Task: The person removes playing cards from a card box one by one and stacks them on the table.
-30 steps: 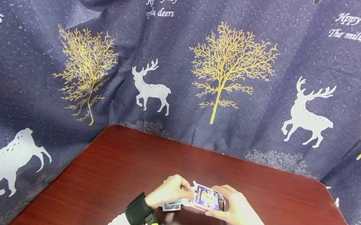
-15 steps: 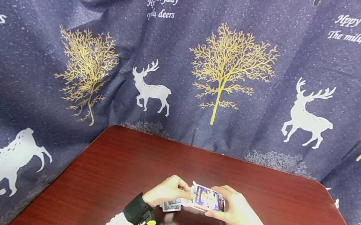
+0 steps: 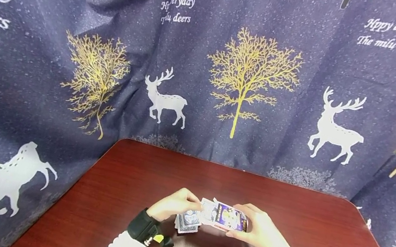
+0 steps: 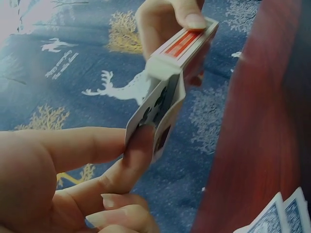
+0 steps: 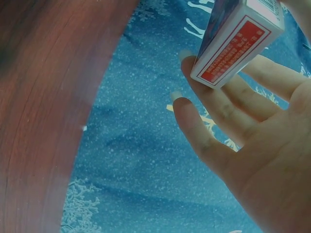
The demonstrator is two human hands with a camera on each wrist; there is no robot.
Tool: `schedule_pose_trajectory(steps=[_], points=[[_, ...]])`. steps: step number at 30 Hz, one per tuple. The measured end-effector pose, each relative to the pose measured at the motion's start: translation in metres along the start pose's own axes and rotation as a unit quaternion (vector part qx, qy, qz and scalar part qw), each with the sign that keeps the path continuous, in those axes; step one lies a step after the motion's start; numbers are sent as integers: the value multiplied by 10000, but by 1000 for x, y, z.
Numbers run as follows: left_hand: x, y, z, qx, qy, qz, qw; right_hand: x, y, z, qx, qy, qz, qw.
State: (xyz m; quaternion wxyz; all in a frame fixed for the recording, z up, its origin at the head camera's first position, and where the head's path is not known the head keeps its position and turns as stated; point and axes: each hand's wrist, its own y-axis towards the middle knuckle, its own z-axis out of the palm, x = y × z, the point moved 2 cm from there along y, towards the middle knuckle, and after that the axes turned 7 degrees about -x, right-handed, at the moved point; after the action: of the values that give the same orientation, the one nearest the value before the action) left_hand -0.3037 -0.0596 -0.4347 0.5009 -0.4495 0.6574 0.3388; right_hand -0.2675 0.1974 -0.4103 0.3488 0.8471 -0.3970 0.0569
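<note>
1. The landmark here was the small white card box with red sides and a purple printed face (image 3: 226, 216). It was held just above the dark red wooden table (image 3: 125, 181), near the front edge, its long axis running left to right between the two hands.
2. The right hand (image 3: 262, 232) sat at the box's right end, fingers curled round it. The right wrist view showed the box resting on loosely spread fingertips (image 5: 194, 65).
3. The left hand (image 3: 172, 204) was at the box's open left end, thumb and forefinger pinching the box's white flap (image 4: 158, 104). So the opening faced the left hand, which was the nearer one to it.
4. A fanned stack of blue-backed playing cards (image 3: 187, 220) lay just below and left of the box, under the left hand.
5. Behind the box hung a navy curtain with white deer and gold trees (image 3: 244, 79), reading "Hppy everyday" and "The milu deers". The red side panel's small print was too fine to read.
</note>
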Motion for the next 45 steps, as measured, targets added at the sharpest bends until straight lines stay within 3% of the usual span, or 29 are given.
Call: schedule_pose_trajectory(steps=[9, 14, 25, 33, 40, 45], points=[[-3, -1, -17, 80, 205, 126, 9997, 0, 0, -2, 21, 4, 80, 10000], [-1, -1, -26, 80, 94, 191, 9997, -1, 0, -2, -22, -20, 5, 10000], [7, -1, -49, -129, 152, -288, 9994, -3, 0, -1, -21, 28, 39, 10000], [11, -1, -67, -230, 173, -231, 9993, -3, 0, 1, -19, 27, 28, 10000], [21, -1, -81, -373, 55, -359, 9986, -4, -2, 0, 3, 33, 186, 9998], [32, 3, -84, -328, 449, -168, 9983, -3, 0, -1, -25, -10, 140, 9999]])
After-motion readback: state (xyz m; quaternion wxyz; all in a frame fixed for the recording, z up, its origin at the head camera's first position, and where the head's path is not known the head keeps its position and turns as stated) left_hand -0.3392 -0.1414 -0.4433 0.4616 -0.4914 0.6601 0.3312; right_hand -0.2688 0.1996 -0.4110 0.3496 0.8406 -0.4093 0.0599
